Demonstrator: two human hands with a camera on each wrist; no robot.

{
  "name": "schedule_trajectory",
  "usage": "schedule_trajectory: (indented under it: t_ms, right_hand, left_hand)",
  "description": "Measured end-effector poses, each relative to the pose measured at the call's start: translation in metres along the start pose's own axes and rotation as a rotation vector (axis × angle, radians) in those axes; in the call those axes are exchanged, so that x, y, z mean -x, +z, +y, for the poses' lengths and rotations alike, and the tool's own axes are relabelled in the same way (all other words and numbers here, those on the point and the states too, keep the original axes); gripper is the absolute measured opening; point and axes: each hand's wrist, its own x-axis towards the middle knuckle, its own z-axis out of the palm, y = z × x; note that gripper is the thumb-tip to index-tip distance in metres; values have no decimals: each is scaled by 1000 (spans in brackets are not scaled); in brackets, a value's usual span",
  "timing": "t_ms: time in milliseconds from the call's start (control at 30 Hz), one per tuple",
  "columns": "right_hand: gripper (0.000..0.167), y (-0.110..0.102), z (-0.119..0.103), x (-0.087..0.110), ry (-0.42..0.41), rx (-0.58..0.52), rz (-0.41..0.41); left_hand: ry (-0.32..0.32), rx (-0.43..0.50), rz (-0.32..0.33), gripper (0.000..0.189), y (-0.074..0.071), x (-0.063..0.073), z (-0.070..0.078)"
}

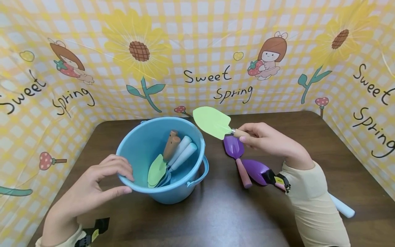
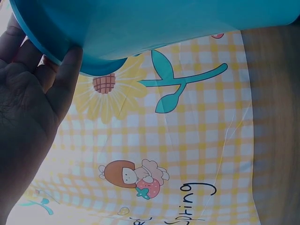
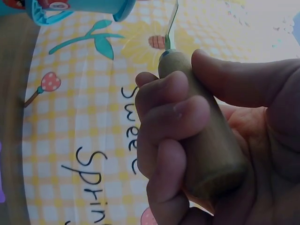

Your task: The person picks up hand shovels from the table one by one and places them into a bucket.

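Note:
My right hand grips a light green garden trowel by its wooden handle, with the blade pointing left, near the right rim of a blue bucket. With fingers over the inside and thumb outside, my left hand holds the bucket's left rim. Inside the bucket lie several hand tools: a green blade, brown handles and pale blue handles. In the left wrist view, the thumb presses against the bucket wall.
Right of the bucket, a purple trowel with a pink handle lies on the dark wooden table. Beside it is a second purple tool, partly covered by the wrist camera. A pale blue handle shows past my right sleeve. Yellow checked cloth surrounds the table.

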Motion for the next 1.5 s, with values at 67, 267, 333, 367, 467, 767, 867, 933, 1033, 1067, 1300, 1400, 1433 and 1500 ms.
schedule_trajectory:
  t_ms: [67, 267, 333, 367, 467, 767, 867, 933, 1033, 1067, 1300, 1400, 1433, 1500]
  right_hand:
    - [15, 0, -4, -3, -3, 10, -14]
    - [16, -2, -16, -14, -11, 34, -67]
    - [16, -4, -20, -17, -7, 38, -85]
    - [16, -4, -23, -19, -5, 38, -96]
    - [18, -6, -30, -24, -4, 41, -122]
    - [19, -8, -45, -46, -49, 104, -205]
    - [18, -8, -52, -55, -43, 107, -242]
    - [18, -8, -56, -60, -30, 98, -268]
    - [17, -8, -65, -66, -10, 84, -302]
    - [17, -8, -67, -68, -4, 78, -312]
    - [17, -4, -80, -80, -34, 100, -357]
    - [21, -1, -85, -87, -46, 125, -372]
    - [23, 1, -86, -90, -49, 131, -382]
    - [27, 4, -89, -94, -47, 133, -401]
  left_hand:
    - [-3, 0, -1, 50, 0, 0, 0]
    - [-9, -11, 0, 51, 0, 0, 0]
    - [-10, -14, -1, 51, -1, 0, 0]
    - [-9, -16, -1, 51, -1, 0, 0]
    - [-9, -18, -2, 50, 0, 0, 0]
    - [-12, -34, -5, 53, 0, 1, 1]
    - [-14, -38, -5, 53, 0, 1, 2]
    - [-15, -39, -4, 53, -1, 1, 2]
    - [-15, -40, -4, 52, -1, 0, 2]
    - [-15, -41, -4, 51, -1, 0, 2]
    - [-9, -40, -6, 51, -1, 0, 1]
    - [-8, -34, -5, 52, -1, 0, 1]
    - [-9, -33, -4, 53, -1, 0, 1]
    - [-10, -28, -4, 52, -1, 0, 1]
